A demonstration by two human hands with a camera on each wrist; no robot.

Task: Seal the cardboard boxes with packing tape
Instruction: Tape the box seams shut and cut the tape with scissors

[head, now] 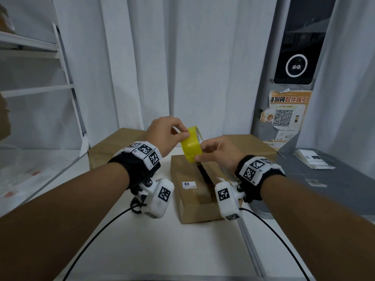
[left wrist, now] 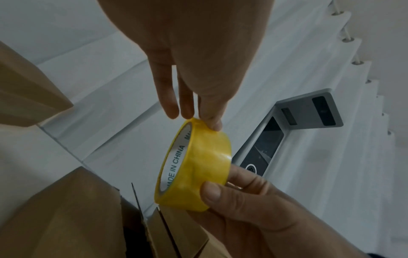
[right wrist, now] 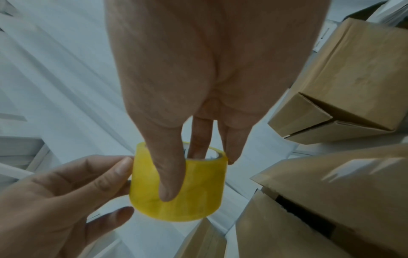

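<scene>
Both hands hold a yellow roll of packing tape (head: 191, 147) in the air above a cardboard box (head: 192, 199) on the white table (head: 132, 240). My left hand (head: 185, 134) pinches the roll's upper rim (left wrist: 198, 125) with its fingertips (left wrist: 210, 120). My right hand (head: 199, 154) grips the roll from below, thumb (right wrist: 169, 176) on the outer face of the tape roll (right wrist: 198, 188) and fingers inside the core. The box's top flaps stand slightly apart, with a dark gap (head: 204, 173) between them. A small white label (head: 189, 184) is on its lid.
Two more cardboard boxes stand behind, one at the left (head: 113, 147) and one at the right (head: 251, 145). A grey kiosk column (head: 294, 67) with a QR poster rises at the right beside a grey counter (head: 341, 189) bearing papers (head: 313, 159). White shelving (head: 40, 88) stands left.
</scene>
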